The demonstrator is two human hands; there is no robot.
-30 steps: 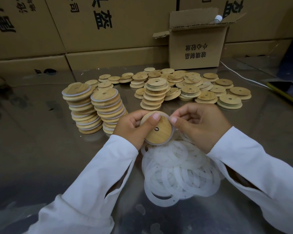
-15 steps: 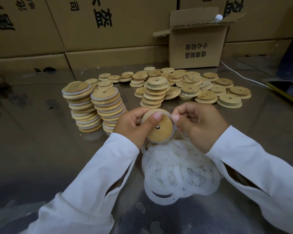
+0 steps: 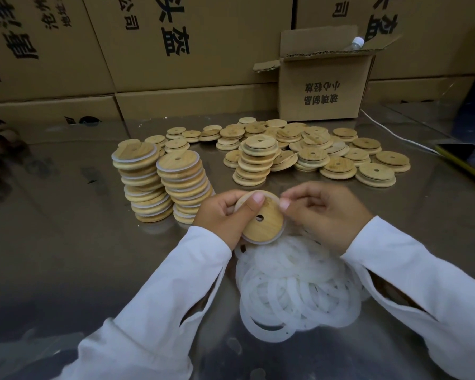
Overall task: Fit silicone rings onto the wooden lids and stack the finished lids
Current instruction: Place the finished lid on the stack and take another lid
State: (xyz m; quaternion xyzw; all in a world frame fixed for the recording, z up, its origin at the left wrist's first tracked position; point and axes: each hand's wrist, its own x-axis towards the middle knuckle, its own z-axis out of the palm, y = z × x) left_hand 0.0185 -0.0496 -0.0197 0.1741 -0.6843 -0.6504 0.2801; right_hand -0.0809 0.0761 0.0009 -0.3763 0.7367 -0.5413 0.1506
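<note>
Cardboard cartons [image 3: 192, 50] behind glossy table [image 3: 66, 242]

You have a single view, from the wide-angle camera on your head, facing forward and down across the metal table [image 3: 66, 242]. It sits close over your left hand [image 3: 222, 215] and right hand [image 3: 327, 215], which grip a wooden lid [image 3: 263, 220] just below centre. Your sleeves [image 3: 154, 311] run off the bottom corners, and stacked cardboard boxes [image 3: 203, 50] close the far edge

Wood lids [image 3: 261, 218] matt; silicone rings [image 3: 299, 292] translucent; table [image 3: 66, 242] glossy metal.
</note>
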